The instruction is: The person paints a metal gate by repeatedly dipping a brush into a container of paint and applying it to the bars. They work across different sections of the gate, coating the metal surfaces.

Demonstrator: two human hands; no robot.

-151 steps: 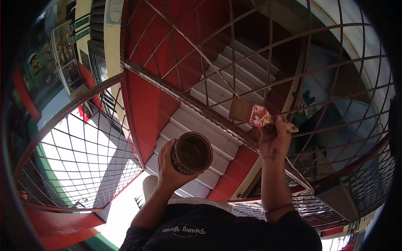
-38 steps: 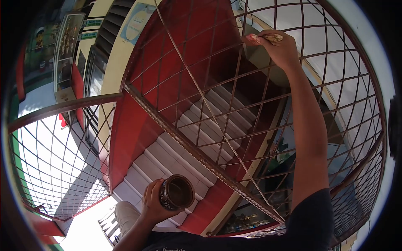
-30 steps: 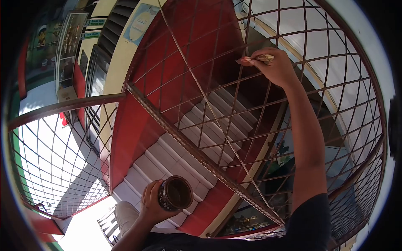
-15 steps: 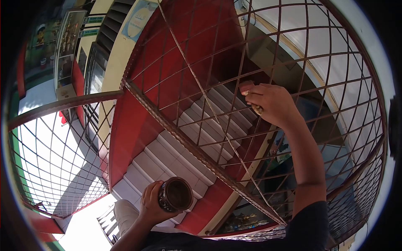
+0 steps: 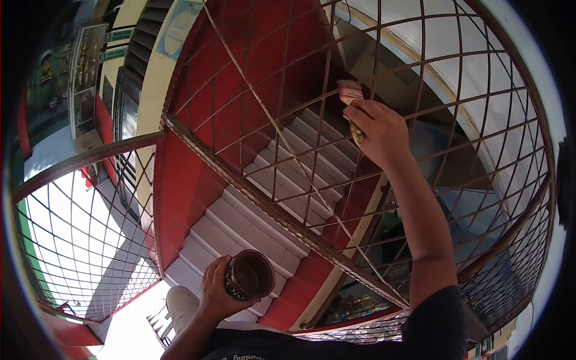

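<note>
Brush handle [image 5: 358, 133], partly hidden by right hand [image 5: 382, 129] | Shirt lettering [image 5: 248, 357], cropped below | Green sign [image 5: 115, 54], text illegibly small

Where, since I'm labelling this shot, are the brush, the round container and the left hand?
Brush [image 5: 350, 93]: head view, on the reddish band beside its bristles.
Round container [image 5: 251, 275]: head view, on the inside, seen through its open mouth.
Left hand [image 5: 216, 293]: head view, on the back of the hand.

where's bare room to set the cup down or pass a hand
Bare steps show between the rail and the cup, possibly out of reach. A hand might pass through the grille gaps left of the brush. Crowded: around the right hand, and where the rod crosses the grille.
</note>
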